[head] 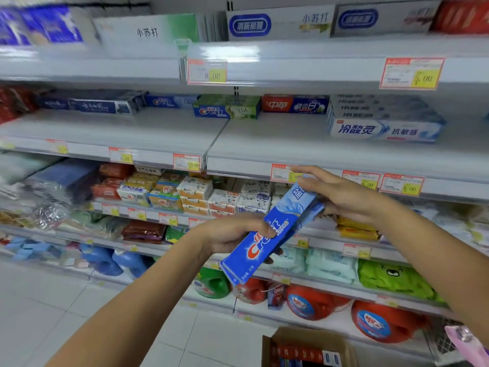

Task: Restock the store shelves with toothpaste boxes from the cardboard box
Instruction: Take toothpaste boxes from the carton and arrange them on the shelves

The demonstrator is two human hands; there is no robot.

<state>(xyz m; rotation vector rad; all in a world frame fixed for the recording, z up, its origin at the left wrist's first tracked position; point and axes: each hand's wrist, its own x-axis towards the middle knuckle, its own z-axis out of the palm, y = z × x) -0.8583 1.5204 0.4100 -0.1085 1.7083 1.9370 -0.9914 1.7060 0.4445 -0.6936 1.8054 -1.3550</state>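
A stack of blue Crest toothpaste boxes (272,231) tilts up to the right in front of the shelves. My left hand (232,234) grips its lower half from behind, fingers curled under the edge. My right hand (336,192) lies against the upper end with straight fingers. The cardboard box (307,345) stands open on the floor at the bottom, with red and blue toothpaste boxes inside. On the toothpaste shelf (264,144) above my hands, Crest boxes (227,107) and other brands stand at the back.
White and blue toothpaste boxes (383,123) are stacked at the shelf's right. Soap bars (193,192) fill the shelf below. Detergent bottles (315,300) line the bottom shelf. Price tags (402,184) hang along the shelf edges. White floor tiles (66,300) spread to the left.
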